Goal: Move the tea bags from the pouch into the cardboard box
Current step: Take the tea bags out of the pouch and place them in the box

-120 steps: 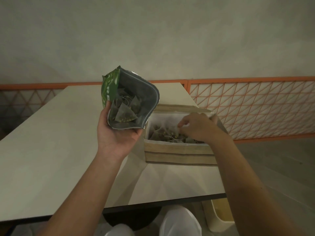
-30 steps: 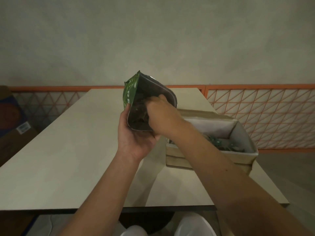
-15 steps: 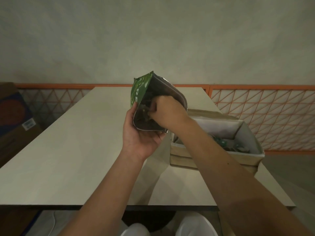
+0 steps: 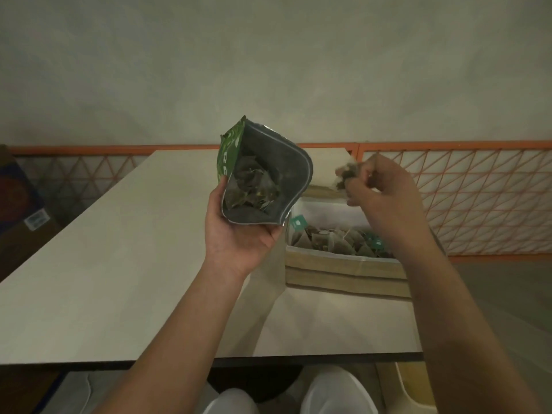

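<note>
Above tan cardboard box (image 4: 343,268), right hand (image 4: 379,186) pinches tea bags (image 4: 346,174); left hand (image 4: 239,234) grips green foil pouch (image 4: 263,180), partly full.

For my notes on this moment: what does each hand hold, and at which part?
The left hand grips the pouch at its bottom end. The right hand pinches tea bags; which part is blurred.

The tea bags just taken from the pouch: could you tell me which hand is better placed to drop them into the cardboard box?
Right. The right hand already pinches tea bags above the cardboard box, while the left hand holds the pouch open.
</note>
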A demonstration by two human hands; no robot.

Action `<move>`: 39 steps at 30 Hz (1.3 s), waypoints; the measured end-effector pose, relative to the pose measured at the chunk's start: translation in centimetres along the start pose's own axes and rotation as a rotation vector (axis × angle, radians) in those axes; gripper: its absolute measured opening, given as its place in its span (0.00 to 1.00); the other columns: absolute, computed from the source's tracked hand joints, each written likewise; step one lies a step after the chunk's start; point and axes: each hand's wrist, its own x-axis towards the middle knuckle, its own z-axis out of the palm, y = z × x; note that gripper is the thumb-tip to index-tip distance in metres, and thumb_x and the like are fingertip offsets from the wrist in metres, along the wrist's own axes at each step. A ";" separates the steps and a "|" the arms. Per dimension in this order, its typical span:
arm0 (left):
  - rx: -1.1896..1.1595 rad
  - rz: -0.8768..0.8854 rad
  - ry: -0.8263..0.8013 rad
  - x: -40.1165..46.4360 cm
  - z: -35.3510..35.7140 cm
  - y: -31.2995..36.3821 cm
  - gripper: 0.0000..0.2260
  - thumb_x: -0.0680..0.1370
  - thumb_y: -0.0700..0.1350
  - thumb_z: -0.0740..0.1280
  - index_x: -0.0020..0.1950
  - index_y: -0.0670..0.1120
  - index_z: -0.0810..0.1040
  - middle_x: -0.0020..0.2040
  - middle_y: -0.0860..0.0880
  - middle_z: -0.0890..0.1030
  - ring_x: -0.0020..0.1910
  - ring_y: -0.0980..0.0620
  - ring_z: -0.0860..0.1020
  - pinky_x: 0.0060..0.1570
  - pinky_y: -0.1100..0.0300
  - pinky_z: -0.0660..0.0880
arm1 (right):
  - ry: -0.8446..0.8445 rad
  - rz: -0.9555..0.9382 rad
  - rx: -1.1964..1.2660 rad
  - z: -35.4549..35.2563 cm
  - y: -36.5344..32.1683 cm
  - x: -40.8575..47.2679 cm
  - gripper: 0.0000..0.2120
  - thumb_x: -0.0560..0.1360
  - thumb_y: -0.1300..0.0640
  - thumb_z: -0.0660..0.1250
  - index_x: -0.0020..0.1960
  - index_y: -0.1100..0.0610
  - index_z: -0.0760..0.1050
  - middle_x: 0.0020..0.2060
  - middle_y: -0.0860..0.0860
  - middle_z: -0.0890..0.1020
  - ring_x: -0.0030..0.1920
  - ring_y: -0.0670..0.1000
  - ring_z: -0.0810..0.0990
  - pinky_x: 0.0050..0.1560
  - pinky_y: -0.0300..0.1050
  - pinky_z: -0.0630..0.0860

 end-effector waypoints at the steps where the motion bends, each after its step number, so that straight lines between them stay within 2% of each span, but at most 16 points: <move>1: -0.008 0.001 -0.006 0.0 -0.1 -0.1 0.26 0.80 0.63 0.62 0.72 0.49 0.76 0.69 0.42 0.77 0.59 0.42 0.79 0.46 0.55 0.82 | 0.021 0.017 -0.035 -0.4 0.8 -0.2 0.12 0.73 0.63 0.69 0.36 0.54 0.69 0.42 0.58 0.82 0.46 0.55 0.83 0.47 0.60 0.80; 3: -0.016 0.001 -0.014 0.0 -0.1 -0.4 0.25 0.80 0.63 0.62 0.71 0.49 0.78 0.68 0.42 0.78 0.59 0.42 0.80 0.47 0.55 0.82 | 0.055 0.040 -0.074 -1.1 2.1 -0.6 0.11 0.73 0.63 0.70 0.39 0.53 0.70 0.41 0.56 0.80 0.42 0.56 0.80 0.41 0.57 0.80; 6: -0.024 0.005 -0.015 -0.1 -0.1 -0.7 0.24 0.80 0.63 0.63 0.68 0.48 0.80 0.68 0.42 0.79 0.58 0.42 0.81 0.47 0.55 0.82 | 0.034 0.101 -0.134 -1.9 3.8 -0.8 0.12 0.73 0.61 0.73 0.50 0.50 0.72 0.41 0.48 0.80 0.41 0.46 0.80 0.39 0.44 0.77; 9: -0.018 0.017 0.001 0.0 -0.1 -0.9 0.25 0.79 0.62 0.63 0.69 0.49 0.80 0.71 0.43 0.77 0.61 0.42 0.79 0.50 0.55 0.81 | 0.006 0.145 -0.242 -2.5 5.1 -0.9 0.12 0.72 0.56 0.75 0.51 0.51 0.75 0.43 0.46 0.82 0.44 0.46 0.81 0.42 0.42 0.77; 12: -0.005 0.013 0.002 0.0 -0.2 -1.0 0.26 0.79 0.63 0.63 0.72 0.49 0.77 0.73 0.42 0.75 0.65 0.41 0.77 0.51 0.55 0.81 | -0.064 0.207 -0.405 -2.7 5.6 -1.1 0.11 0.71 0.49 0.75 0.49 0.51 0.77 0.46 0.43 0.80 0.46 0.45 0.79 0.40 0.39 0.72; 15: -0.004 0.013 0.001 0.0 -0.2 -1.1 0.27 0.79 0.62 0.63 0.73 0.49 0.76 0.74 0.42 0.74 0.65 0.41 0.77 0.50 0.54 0.82 | -0.142 0.206 -0.577 -2.2 5.6 -1.3 0.17 0.72 0.44 0.72 0.59 0.46 0.76 0.51 0.41 0.74 0.51 0.45 0.74 0.50 0.40 0.72; 17: -0.007 0.017 0.002 0.0 -0.2 -1.1 0.26 0.79 0.62 0.63 0.71 0.49 0.78 0.73 0.42 0.76 0.65 0.41 0.77 0.51 0.55 0.81 | -0.247 0.148 -0.549 -1.6 5.2 -1.3 0.15 0.74 0.44 0.69 0.59 0.45 0.77 0.52 0.40 0.74 0.50 0.41 0.73 0.50 0.38 0.70; 19: -0.004 0.023 0.011 -0.1 -0.2 -1.1 0.24 0.79 0.62 0.63 0.68 0.48 0.80 0.70 0.43 0.78 0.62 0.42 0.79 0.52 0.55 0.80 | -0.480 0.195 -0.550 -1.1 4.9 -1.4 0.08 0.78 0.42 0.63 0.51 0.42 0.79 0.46 0.38 0.76 0.44 0.37 0.73 0.44 0.34 0.68; 20: -0.003 0.024 0.013 -0.2 -0.2 -1.1 0.24 0.80 0.62 0.63 0.66 0.48 0.81 0.68 0.43 0.79 0.61 0.42 0.79 0.53 0.55 0.79 | -0.576 0.250 -0.581 -0.9 4.9 -1.6 0.11 0.79 0.40 0.60 0.47 0.42 0.78 0.42 0.38 0.77 0.43 0.38 0.74 0.42 0.35 0.67; 22: -0.012 0.024 0.014 -0.3 -0.2 -0.9 0.23 0.80 0.62 0.63 0.64 0.48 0.83 0.66 0.42 0.80 0.60 0.42 0.80 0.52 0.55 0.79 | -0.637 0.335 -0.655 -0.8 5.2 -1.7 0.19 0.79 0.37 0.55 0.47 0.47 0.80 0.42 0.43 0.80 0.43 0.44 0.77 0.45 0.42 0.71; 24: -0.015 0.024 0.012 -0.3 -0.4 -0.7 0.23 0.80 0.62 0.63 0.63 0.48 0.84 0.65 0.42 0.81 0.59 0.42 0.81 0.51 0.55 0.80 | -0.566 0.289 -0.707 -0.7 4.7 -1.5 0.22 0.80 0.38 0.55 0.48 0.50 0.81 0.41 0.46 0.82 0.41 0.45 0.78 0.46 0.44 0.75; 26: 0.001 0.020 0.009 -0.3 -0.5 -0.5 0.24 0.80 0.63 0.62 0.65 0.48 0.82 0.66 0.42 0.80 0.59 0.42 0.80 0.49 0.55 0.80 | -0.417 0.166 -0.684 -0.4 3.4 -1.2 0.18 0.80 0.41 0.58 0.44 0.51 0.80 0.39 0.45 0.81 0.39 0.43 0.78 0.41 0.40 0.74; 30: 0.054 0.007 0.019 -0.2 -0.4 -0.3 0.27 0.80 0.64 0.61 0.71 0.48 0.77 0.67 0.42 0.79 0.58 0.43 0.81 0.49 0.55 0.80 | -0.157 -0.148 -0.307 1.4 -1.6 -1.4 0.01 0.77 0.53 0.68 0.47 0.48 0.79 0.41 0.40 0.78 0.42 0.39 0.76 0.40 0.29 0.70; 34: 0.082 0.016 0.054 -0.2 -0.3 -0.1 0.25 0.80 0.63 0.60 0.67 0.48 0.80 0.62 0.43 0.82 0.56 0.45 0.82 0.55 0.54 0.76 | -0.270 -0.278 -0.328 4.7 -4.1 -0.4 0.07 0.75 0.61 0.70 0.51 0.53 0.83 0.44 0.47 0.80 0.43 0.41 0.77 0.47 0.32 0.74; 37: 0.079 0.026 0.084 -0.2 -0.4 0.0 0.25 0.80 0.63 0.60 0.68 0.48 0.80 0.66 0.43 0.81 0.61 0.44 0.80 0.58 0.53 0.76 | -0.467 -0.239 -0.559 7.5 -4.4 1.4 0.15 0.77 0.64 0.65 0.60 0.54 0.80 0.58 0.52 0.79 0.56 0.50 0.78 0.60 0.41 0.74; 39: 0.075 0.030 0.094 -0.1 -0.5 0.1 0.24 0.80 0.63 0.60 0.68 0.49 0.80 0.67 0.43 0.81 0.63 0.44 0.79 0.56 0.53 0.77 | -0.584 -0.186 -0.725 9.2 -4.0 2.6 0.18 0.77 0.65 0.63 0.66 0.55 0.77 0.62 0.54 0.77 0.59 0.53 0.78 0.60 0.43 0.74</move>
